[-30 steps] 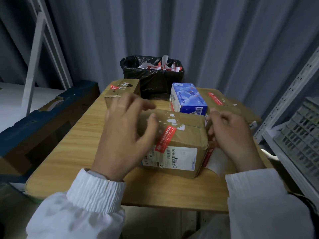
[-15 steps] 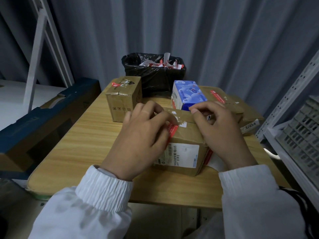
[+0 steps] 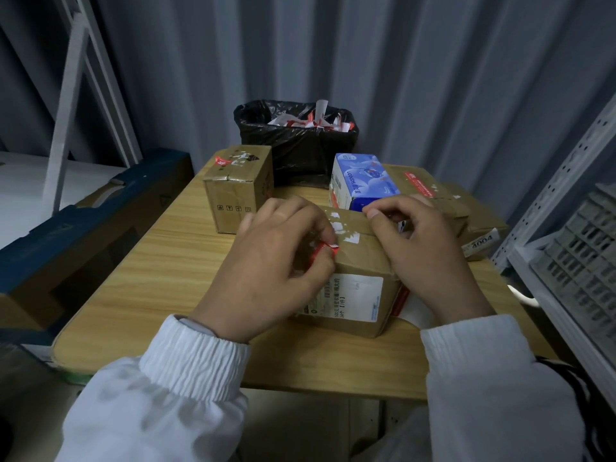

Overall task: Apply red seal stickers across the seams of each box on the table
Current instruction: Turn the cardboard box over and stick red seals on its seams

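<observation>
A brown cardboard box [image 3: 361, 261] with a white shipping label lies in front of me on the wooden table [image 3: 173, 261]. My left hand [image 3: 273, 261] pinches a crumpled red seal sticker [image 3: 325, 250] at the box's top front edge. My right hand [image 3: 423, 251] presses down on the box's top right side and holds it steady. A small cardboard box [image 3: 238, 186] with a red sticker on top stands at the back left. Behind the near box stands a blue tissue box [image 3: 363, 181], and a flat brown parcel [image 3: 443, 198] with a red sticker lies at the back right.
A black bin bag [image 3: 296, 141] full of sticker backing scraps stands at the table's far edge. A large blue and brown carton [image 3: 83, 235] sits to the left of the table. White metal shelving with a grey crate [image 3: 580, 261] stands close on the right.
The red sticker lay flat across the box's top front edge; now my left fingers have closed on it and it is bunched up. My right hand moved onto the box top.
</observation>
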